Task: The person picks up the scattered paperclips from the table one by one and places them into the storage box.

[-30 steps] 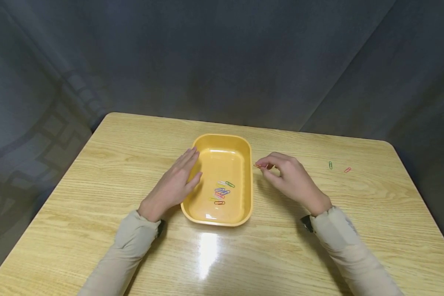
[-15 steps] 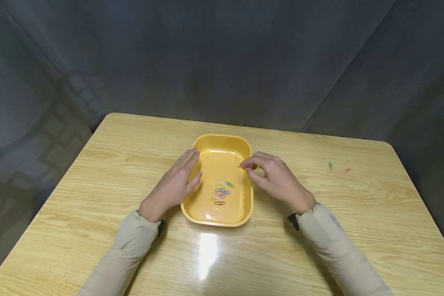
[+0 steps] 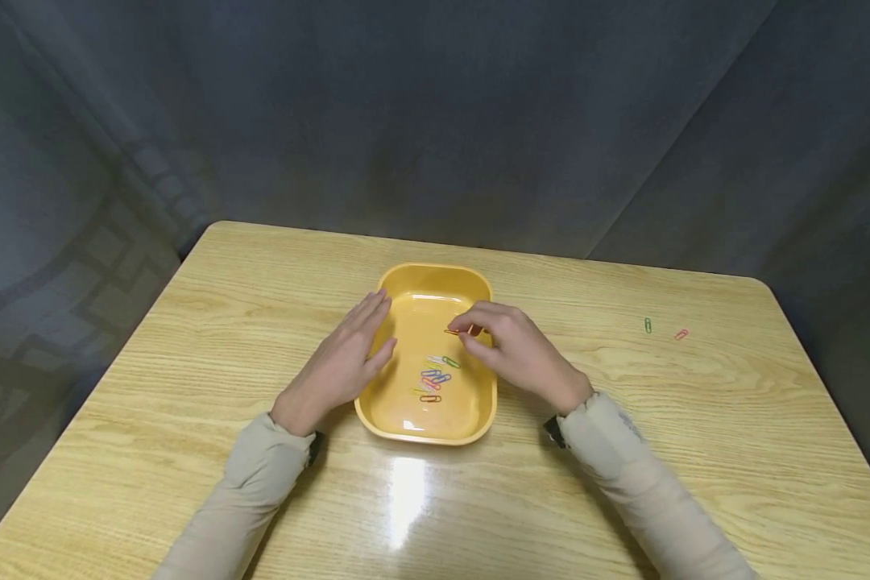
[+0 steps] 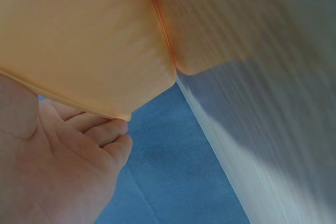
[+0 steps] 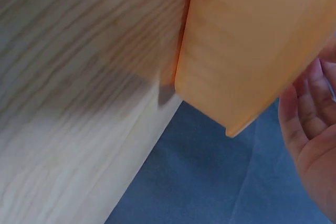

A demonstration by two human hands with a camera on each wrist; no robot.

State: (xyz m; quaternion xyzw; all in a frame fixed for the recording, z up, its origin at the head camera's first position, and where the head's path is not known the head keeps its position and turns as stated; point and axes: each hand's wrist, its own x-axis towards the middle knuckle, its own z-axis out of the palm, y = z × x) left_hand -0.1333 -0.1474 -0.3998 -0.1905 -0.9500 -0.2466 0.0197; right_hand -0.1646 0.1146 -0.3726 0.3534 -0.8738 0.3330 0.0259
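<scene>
A yellow plastic tray (image 3: 424, 440) stands on the table, with several coloured paper clips (image 3: 432, 379) in a loose cluster on its floor. My left hand (image 3: 341, 358) rests on the tray's left rim, fingers straight; the left wrist view shows the palm (image 4: 68, 156) beside the tray wall. Above the inside of the tray, coming over its right rim, my right hand (image 3: 511, 346) pinches a reddish-orange paper clip (image 3: 452, 332) between thumb and fingertips. In the right wrist view the tray wall (image 5: 247, 40) hides part of that hand (image 5: 315, 114) and the held clip.
On the table (image 3: 696, 435) to the right lie a green paper clip (image 3: 648, 325) and a pink paper clip (image 3: 681, 334). A dark curtain (image 3: 435, 121) hangs behind the table's far edge.
My right hand has moved left with the reddish-orange paper clip, from outside the tray's right rim to above its inside. The left hand and tray have stayed in place.
</scene>
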